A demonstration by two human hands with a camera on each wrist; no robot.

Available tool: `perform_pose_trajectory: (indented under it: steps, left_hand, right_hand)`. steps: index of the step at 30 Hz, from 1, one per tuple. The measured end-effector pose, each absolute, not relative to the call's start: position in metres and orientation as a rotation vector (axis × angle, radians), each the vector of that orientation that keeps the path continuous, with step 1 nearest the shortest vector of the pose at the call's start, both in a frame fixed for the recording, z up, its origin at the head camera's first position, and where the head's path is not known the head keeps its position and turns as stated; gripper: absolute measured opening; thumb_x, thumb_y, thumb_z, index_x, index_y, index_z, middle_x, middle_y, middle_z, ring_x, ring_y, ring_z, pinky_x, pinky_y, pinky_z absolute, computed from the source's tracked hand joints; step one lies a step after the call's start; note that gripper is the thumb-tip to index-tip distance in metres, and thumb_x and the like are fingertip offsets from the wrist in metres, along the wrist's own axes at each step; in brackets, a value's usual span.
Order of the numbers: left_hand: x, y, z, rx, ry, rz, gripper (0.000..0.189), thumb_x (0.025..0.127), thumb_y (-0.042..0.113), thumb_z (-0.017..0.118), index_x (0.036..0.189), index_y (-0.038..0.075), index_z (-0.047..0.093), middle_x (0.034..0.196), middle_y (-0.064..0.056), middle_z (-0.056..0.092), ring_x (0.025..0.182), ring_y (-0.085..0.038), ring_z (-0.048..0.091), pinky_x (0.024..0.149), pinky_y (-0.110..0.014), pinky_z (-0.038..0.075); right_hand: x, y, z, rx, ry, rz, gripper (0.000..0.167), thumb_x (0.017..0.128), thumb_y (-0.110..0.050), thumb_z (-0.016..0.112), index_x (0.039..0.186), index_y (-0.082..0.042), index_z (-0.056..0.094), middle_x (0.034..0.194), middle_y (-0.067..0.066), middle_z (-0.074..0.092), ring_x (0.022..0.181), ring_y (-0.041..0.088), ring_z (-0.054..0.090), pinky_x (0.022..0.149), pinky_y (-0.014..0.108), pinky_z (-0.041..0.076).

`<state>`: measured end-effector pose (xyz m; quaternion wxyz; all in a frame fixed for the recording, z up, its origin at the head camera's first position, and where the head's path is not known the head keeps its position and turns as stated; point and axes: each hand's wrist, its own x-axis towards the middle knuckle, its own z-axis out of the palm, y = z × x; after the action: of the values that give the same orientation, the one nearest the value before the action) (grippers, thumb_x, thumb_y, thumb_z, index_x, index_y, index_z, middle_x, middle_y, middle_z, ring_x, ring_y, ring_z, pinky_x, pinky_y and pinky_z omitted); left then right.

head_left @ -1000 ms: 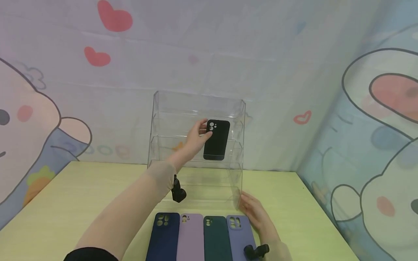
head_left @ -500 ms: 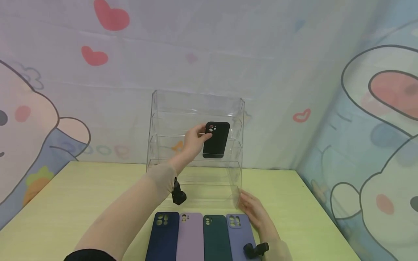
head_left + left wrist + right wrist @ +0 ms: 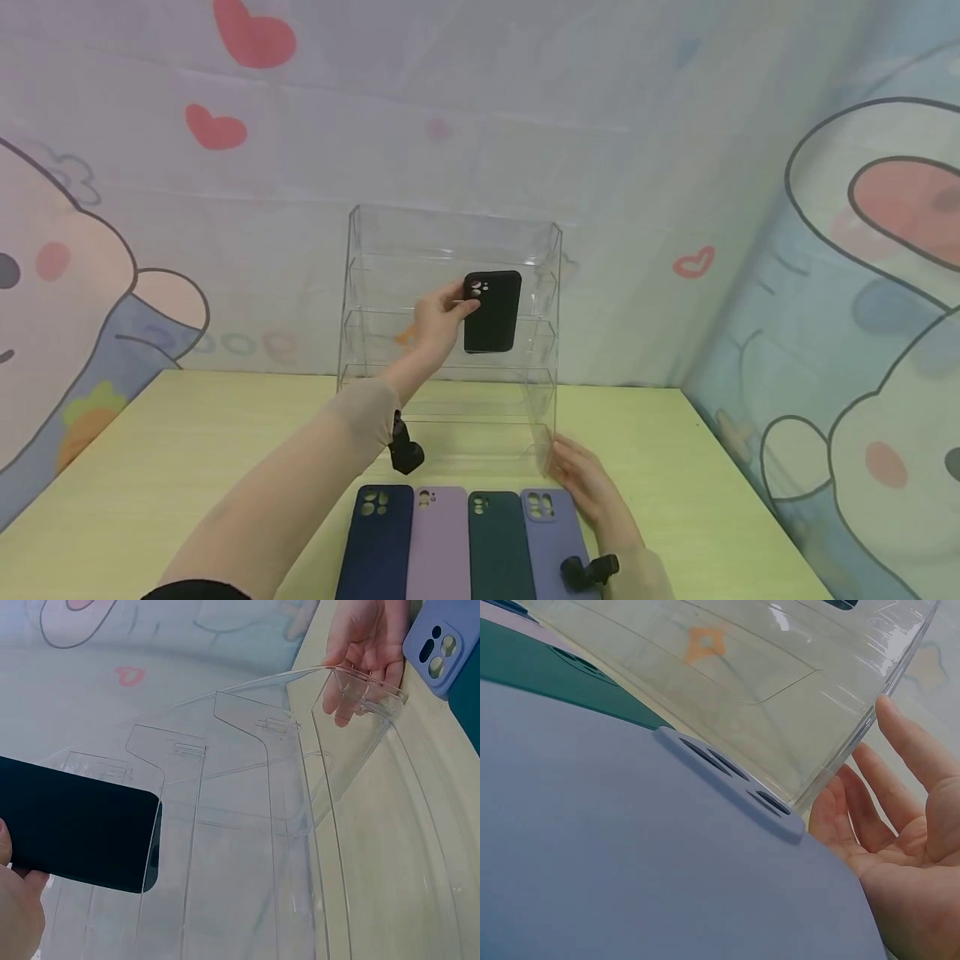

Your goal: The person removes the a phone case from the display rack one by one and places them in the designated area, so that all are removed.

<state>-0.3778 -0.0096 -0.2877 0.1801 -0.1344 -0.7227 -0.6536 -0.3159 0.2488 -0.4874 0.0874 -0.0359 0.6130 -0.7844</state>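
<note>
My left hand (image 3: 441,321) pinches a black phone case (image 3: 492,312) by its upper left edge, thumb on the face with the camera holes. The case stands upright, overlapping the middle tiers of a clear acrylic tiered rack (image 3: 450,412) in the head view. In the left wrist view, the lower end of the black phone case (image 3: 82,825) is close over the rack's tier edges. My right hand (image 3: 588,483) touches the rack's lower right side; the right wrist view shows that hand (image 3: 907,825) with its fingers loosely extended along the clear side wall.
In front of the rack lie a navy phone case (image 3: 378,542), a pink one (image 3: 438,542), a dark green one (image 3: 501,546) and a lavender one (image 3: 555,537) side by side. They rest on a pale yellow table (image 3: 187,450). A cartoon-printed cloth (image 3: 637,167) hangs behind.
My left hand has raised the black phone case a little and drawn it slightly left. My right hand has stayed at the rack's side.
</note>
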Motion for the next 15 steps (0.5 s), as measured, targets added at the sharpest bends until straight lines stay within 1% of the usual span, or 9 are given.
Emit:
perform_pose_trajectory:
  steps: [5,8,13,15]
  left_hand:
    - [-0.376,-0.012,-0.288,-0.382,-1.957,-1.879,0.037,0.089,0.004,0.068,0.126,0.002,0.065,0.114,-0.02,0.07,0.103,-0.029,0.068,0.098,-0.034,0.052]
    - [-0.374,-0.014,-0.288,-0.393,-1.893,-1.906,0.036,0.088,0.001,0.068,0.125,0.0,0.065,0.113,-0.022,0.069,0.099,-0.024,0.068,0.096,-0.032,0.054]
    - [-0.37,-0.018,-0.289,-0.406,-1.811,-1.945,0.035,0.087,-0.001,0.069,0.121,-0.002,0.067,0.113,-0.024,0.069,0.09,-0.007,0.066,0.091,-0.024,0.055]
    - [-0.368,-0.021,-0.289,-0.406,-1.78,-1.955,0.035,0.086,-0.001,0.069,0.121,-0.003,0.067,0.112,-0.023,0.069,0.088,-0.003,0.065,0.09,-0.022,0.055]
  right_hand:
    - [-0.315,0.248,-0.488,-0.108,1.802,-2.37,0.054,0.102,-0.007,0.044,0.148,0.013,0.024,0.123,0.0,0.061,0.11,0.006,0.059,0.095,0.021,0.049]
    - [-0.315,0.249,-0.488,-0.098,1.801,-2.376,0.053,0.102,-0.007,0.045,0.148,0.013,0.025,0.123,0.0,0.061,0.11,0.006,0.059,0.095,0.021,0.049]
    - [-0.315,0.25,-0.488,-0.089,1.826,-2.365,0.054,0.102,-0.007,0.045,0.148,0.012,0.025,0.124,0.0,0.06,0.109,0.004,0.059,0.096,0.021,0.048]
    - [-0.315,0.25,-0.487,-0.093,1.827,-2.359,0.054,0.102,-0.007,0.044,0.148,0.012,0.024,0.124,0.0,0.06,0.11,0.004,0.059,0.096,0.021,0.048]
